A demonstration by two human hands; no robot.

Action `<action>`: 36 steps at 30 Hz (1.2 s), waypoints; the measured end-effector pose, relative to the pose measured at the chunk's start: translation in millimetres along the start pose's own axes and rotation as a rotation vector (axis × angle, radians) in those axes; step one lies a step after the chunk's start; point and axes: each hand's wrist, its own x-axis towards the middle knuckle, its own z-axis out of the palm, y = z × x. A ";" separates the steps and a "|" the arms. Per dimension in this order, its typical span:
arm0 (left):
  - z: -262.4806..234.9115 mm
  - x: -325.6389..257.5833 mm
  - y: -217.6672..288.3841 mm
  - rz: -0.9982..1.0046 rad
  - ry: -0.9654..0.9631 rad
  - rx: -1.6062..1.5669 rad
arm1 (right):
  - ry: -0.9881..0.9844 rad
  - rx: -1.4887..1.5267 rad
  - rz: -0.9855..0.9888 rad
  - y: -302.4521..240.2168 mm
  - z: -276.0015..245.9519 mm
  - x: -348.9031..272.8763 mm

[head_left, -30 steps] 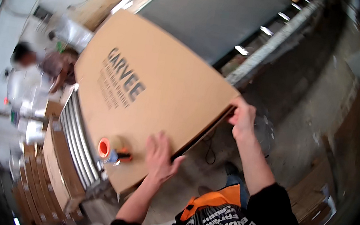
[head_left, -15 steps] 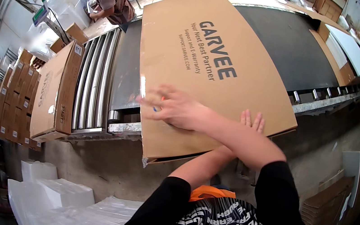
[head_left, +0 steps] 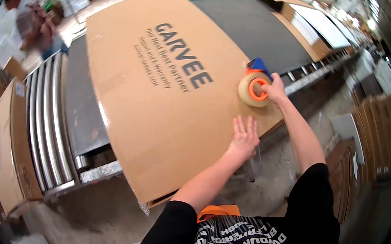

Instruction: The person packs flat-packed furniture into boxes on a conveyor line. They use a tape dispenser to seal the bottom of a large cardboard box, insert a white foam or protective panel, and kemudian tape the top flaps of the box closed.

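A large flat brown cardboard box [head_left: 129, 64] with dark print lies across the conveyor, its near corner jutting over the front edge. My right hand [head_left: 275, 90] grips a tape dispenser [head_left: 257, 67] over the box's right end. The dispenser has blue and orange parts and a thick roll of tan tape [head_left: 246, 90] around an orange hub. Nearer to me, my left hand [head_left: 245, 139] rests on the cardboard close to its near edge, fingers stretched out and holding nothing. Clear tape hangs at the box's near left corner.
Steel rollers [head_left: 47, 122] and another brown box [head_left: 9, 147] are at the left. To the right on the black belt [head_left: 247, 27] stands an open carton with white panels [head_left: 316, 27]. Flattened cardboard [head_left: 376, 136] leans at the right. A person [head_left: 32, 26] stands at the far left.
My right hand has moved from the box's left side to its right end and now holds the tape dispenser. My arms are uncrossed. The view has swung right.
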 end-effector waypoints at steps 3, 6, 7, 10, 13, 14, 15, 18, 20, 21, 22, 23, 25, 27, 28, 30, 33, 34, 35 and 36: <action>12.2 -4.5 -11.1 -0.014 0.002 0.044 | -0.179 0.907 0.192 28.0 -42.0 -12.2; -5.6 7.1 -6.7 -0.016 -0.017 0.067 | -0.263 1.221 0.196 6.7 -102.9 -43.0; -12.0 7.2 -3.8 -0.020 -0.099 0.056 | -0.278 1.148 0.019 7.7 -112.3 -42.9; -11.3 12.6 -6.3 -0.053 -0.105 0.074 | -0.144 0.384 -0.254 -24.5 -126.1 -34.8; -10.4 13.1 -11.0 -0.139 -0.113 0.046 | -0.252 -0.461 -0.444 -60.9 -102.4 -24.5; -8.3 13.5 -12.3 -0.194 -0.082 0.002 | -0.480 -0.690 -0.290 -77.7 -90.3 -26.3; -10.8 15.4 -14.5 -0.216 -0.091 -0.016 | -0.662 -0.761 -0.220 -75.4 -89.7 -29.1; -17.3 14.0 -5.7 -0.196 -0.068 -0.022 | -0.827 -0.804 -0.303 -13.4 -106.7 -54.5; -16.7 17.3 -8.3 -0.178 -0.077 0.020 | -0.809 -0.834 -0.340 2.9 -130.7 -97.6; -26.1 22.3 -1.0 -0.139 -0.140 0.093 | -0.828 -0.820 -0.338 22.8 -125.9 -106.7; -31.1 30.6 9.2 -0.088 -0.199 0.158 | -0.843 -0.813 -0.324 46.4 -118.2 -112.7; -33.4 43.1 14.5 -0.076 -0.201 0.159 | -0.770 -0.788 -0.311 49.7 -102.2 -114.6; -35.1 67.1 20.5 -0.060 -0.295 0.252 | -0.824 -0.897 -0.393 32.1 -82.8 -114.6; -38.7 86.1 26.8 -0.074 -0.352 0.280 | -0.918 -1.056 -0.574 73.3 -32.0 -126.3; -42.3 87.8 26.9 -0.115 -0.400 0.301 | -0.869 -1.170 -0.644 93.2 -7.6 -142.5; -42.5 82.8 18.5 -0.151 -0.399 0.285 | -0.919 -1.029 -0.589 122.9 21.9 -163.9; -19.2 35.1 -12.6 -0.064 -0.152 0.215 | -0.773 -0.525 -0.142 127.2 21.3 -229.8; -25.3 15.7 -17.1 -0.093 -0.149 0.233 | -0.771 -0.454 -0.064 129.3 16.1 -241.8; -32.4 -11.5 -16.4 -0.084 -0.198 0.263 | -0.728 -0.475 -0.059 130.3 1.6 -255.4; -40.5 -43.9 -13.4 -0.067 -0.256 0.290 | -0.688 -0.490 -0.043 125.3 -14.7 -270.1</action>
